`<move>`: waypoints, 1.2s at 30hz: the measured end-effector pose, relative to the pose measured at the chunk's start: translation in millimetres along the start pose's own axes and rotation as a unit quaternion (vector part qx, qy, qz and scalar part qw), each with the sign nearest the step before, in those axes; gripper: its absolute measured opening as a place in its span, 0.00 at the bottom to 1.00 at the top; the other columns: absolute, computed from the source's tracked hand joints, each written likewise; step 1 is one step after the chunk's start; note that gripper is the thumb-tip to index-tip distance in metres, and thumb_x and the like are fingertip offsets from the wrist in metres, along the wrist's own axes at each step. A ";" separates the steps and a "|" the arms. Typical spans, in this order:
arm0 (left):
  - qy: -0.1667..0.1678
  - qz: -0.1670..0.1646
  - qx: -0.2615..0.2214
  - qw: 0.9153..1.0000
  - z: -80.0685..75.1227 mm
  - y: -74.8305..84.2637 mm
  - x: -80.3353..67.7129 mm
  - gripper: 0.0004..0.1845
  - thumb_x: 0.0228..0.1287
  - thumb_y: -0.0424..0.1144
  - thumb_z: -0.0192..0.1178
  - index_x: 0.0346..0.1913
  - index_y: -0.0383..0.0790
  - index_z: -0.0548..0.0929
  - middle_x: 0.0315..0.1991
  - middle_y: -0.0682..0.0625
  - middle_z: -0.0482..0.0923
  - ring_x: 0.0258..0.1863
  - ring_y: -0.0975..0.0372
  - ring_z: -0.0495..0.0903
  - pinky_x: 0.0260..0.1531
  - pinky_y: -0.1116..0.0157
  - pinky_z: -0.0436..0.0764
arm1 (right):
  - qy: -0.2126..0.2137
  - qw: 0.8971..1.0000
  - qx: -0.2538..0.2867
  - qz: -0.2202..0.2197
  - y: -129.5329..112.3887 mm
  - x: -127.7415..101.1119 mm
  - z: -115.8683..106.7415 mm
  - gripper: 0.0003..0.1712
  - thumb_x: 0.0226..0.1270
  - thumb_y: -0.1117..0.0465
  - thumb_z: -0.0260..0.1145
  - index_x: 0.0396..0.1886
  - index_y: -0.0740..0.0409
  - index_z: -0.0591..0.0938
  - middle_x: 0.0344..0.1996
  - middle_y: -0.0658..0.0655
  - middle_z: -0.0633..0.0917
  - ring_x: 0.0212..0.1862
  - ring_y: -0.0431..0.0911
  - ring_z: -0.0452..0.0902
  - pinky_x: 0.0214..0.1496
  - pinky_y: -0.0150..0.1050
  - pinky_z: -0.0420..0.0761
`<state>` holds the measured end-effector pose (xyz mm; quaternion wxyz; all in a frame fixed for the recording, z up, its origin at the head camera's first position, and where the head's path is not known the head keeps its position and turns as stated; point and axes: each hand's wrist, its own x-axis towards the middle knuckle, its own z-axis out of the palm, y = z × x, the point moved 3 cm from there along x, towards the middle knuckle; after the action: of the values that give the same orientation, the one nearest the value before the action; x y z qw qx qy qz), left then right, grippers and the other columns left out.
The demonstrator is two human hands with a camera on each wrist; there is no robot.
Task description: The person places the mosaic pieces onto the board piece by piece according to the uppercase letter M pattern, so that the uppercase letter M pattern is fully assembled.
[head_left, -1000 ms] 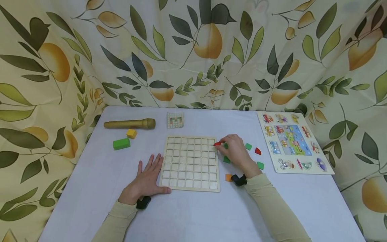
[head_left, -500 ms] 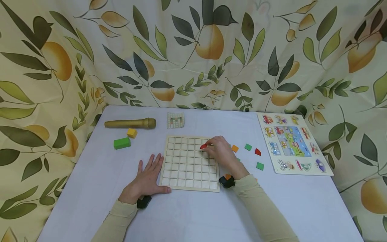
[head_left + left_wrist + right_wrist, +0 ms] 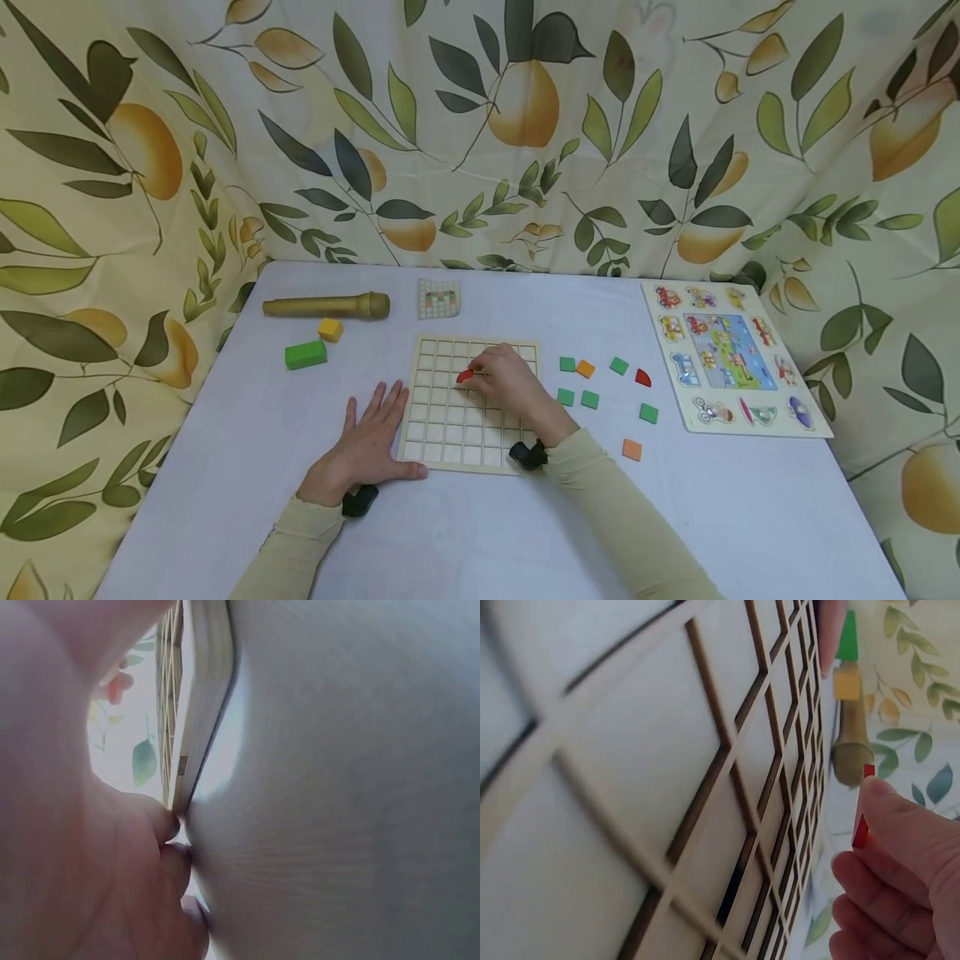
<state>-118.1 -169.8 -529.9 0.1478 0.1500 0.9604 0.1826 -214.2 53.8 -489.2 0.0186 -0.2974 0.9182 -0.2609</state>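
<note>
My right hand (image 3: 510, 383) pinches a red quarter-circle tile (image 3: 465, 377) between thumb and fingers, over the upper middle of a pale wooden grid board (image 3: 435, 433). In the right wrist view the thin red tile (image 3: 861, 832) is seen edge-on, apart from the board's raised slats. My left hand (image 3: 367, 442) lies flat with fingers spread, along the board's left edge, the thumb at its lower left corner. The left wrist view shows the fingers (image 3: 172, 870) beside the board's side wall (image 3: 206, 675). No tiles show in the visible grid squares.
Several green tiles (image 3: 589, 400), orange tiles (image 3: 632, 450) and another red quarter-circle (image 3: 642, 377) lie right of the board. A picture puzzle (image 3: 675, 417) is at far right. Behind are a pattern card (image 3: 438, 310), a wooden microphone-shaped stick (image 3: 322, 307), a yellow cube (image 3: 330, 330) and a green block (image 3: 306, 355).
My right hand has carried the red tile leftward from the board's right edge to over its upper middle, uncovering tiles at right. The left hand has stayed in place.
</note>
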 end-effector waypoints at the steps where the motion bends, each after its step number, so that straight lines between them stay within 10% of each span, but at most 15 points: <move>1: 0.001 0.000 0.001 1.000 0.0 -0.3 -0.3 0.70 0.42 0.76 0.64 0.78 0.36 0.44 0.78 0.43 0.37 0.75 0.48 0.32 0.63 0.35 0.32 | -0.001 1.000 -0.003 -0.001 -2.1 1.7 1.8 0.13 0.62 0.54 0.72 0.38 0.60 0.88 0.35 0.52 0.85 0.47 0.49 0.76 0.51 0.42 0.74; 36: 0.000 0.002 -0.003 1.000 -0.9 -1.5 -0.2 0.69 0.43 0.76 0.64 0.78 0.36 0.46 0.78 0.44 0.38 0.75 0.48 0.32 0.63 0.35 0.32 | -0.007 0.992 -0.129 0.015 -21.4 31.1 38.6 0.13 0.57 0.50 0.76 0.34 0.54 0.87 0.34 0.52 0.82 0.42 0.49 0.74 0.44 0.42 0.76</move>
<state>-118.6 -171.5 -529.6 0.1481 0.1518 0.9595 0.1855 -221.0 3.7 -508.2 -0.0098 -0.2853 0.9484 -0.1379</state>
